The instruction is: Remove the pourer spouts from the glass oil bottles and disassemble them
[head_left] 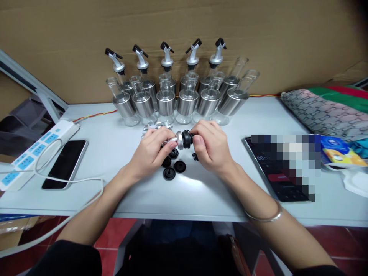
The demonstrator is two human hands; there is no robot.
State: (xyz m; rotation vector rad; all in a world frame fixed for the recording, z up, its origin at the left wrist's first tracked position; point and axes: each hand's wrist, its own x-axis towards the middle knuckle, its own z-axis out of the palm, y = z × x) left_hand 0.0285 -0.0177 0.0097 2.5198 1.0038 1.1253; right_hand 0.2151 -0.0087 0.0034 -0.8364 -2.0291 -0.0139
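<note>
Between my two hands, above the table, is a bottle pourer spout lying sideways. My left hand (pixel 156 148) is closed on its silver spout part (pixel 179 140). My right hand (pixel 211 145) grips the black ribbed stopper (pixel 187 139) at the other end, and the two parts meet. Below my left fingers lie several round black caps (pixel 179 166). Small black pieces (pixel 195 156) sit beside my right hand, partly covered by it. Behind my left hand is a pile of silver spout parts (pixel 157 125), mostly hidden.
Glass bottles with steel sleeves (pixel 166 102) stand in two rows at the back, several with pourers fitted. On the left are a power strip (pixel 38 147), a white cable and a phone (pixel 65 164). A tablet (pixel 276 168) and a patterned cloth bag (pixel 324 111) lie right.
</note>
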